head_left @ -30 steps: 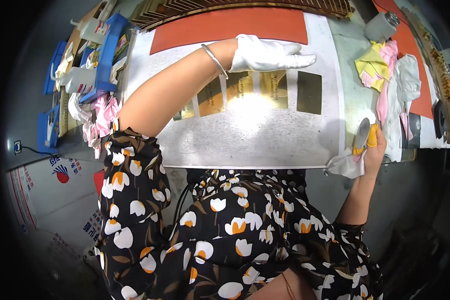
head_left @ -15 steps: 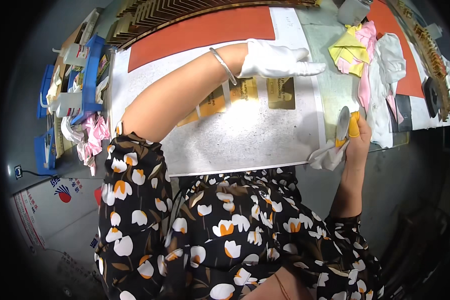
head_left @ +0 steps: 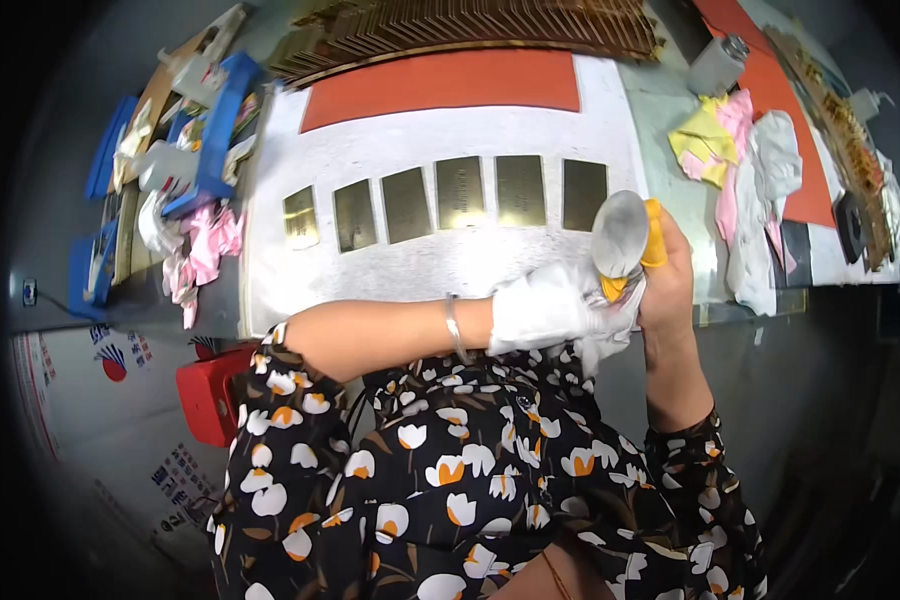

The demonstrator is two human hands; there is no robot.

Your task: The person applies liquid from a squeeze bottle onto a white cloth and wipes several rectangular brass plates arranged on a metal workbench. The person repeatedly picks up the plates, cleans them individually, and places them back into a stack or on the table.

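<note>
My right hand [head_left: 667,275] has yellow covers on its fingertips. It is closed on a shiny grey oval disc [head_left: 621,234], held upright over the table's front edge. A crumpled white cloth [head_left: 610,330] hangs below the disc, by the same hand. My left hand [head_left: 540,310], in a white glove, lies against this cloth, and its fingers blend into the white, so their grip is hidden. Beyond my hands, several gold rectangular plates stand in a curved row, among them a dark gold plate [head_left: 584,195] and a brighter plate [head_left: 459,193].
White paper [head_left: 370,275] covers the table, with an orange-red mat [head_left: 440,88] behind the plates. A slotted rack [head_left: 470,35] stands at the back. On the right are yellow and pink cloths [head_left: 705,140] and a bottle [head_left: 718,65]; on the left, blue trays [head_left: 215,150].
My left hand has come back from above the plates to the white cloth by my right hand. My right hand has shifted left with the disc, whose broad face now shows.
</note>
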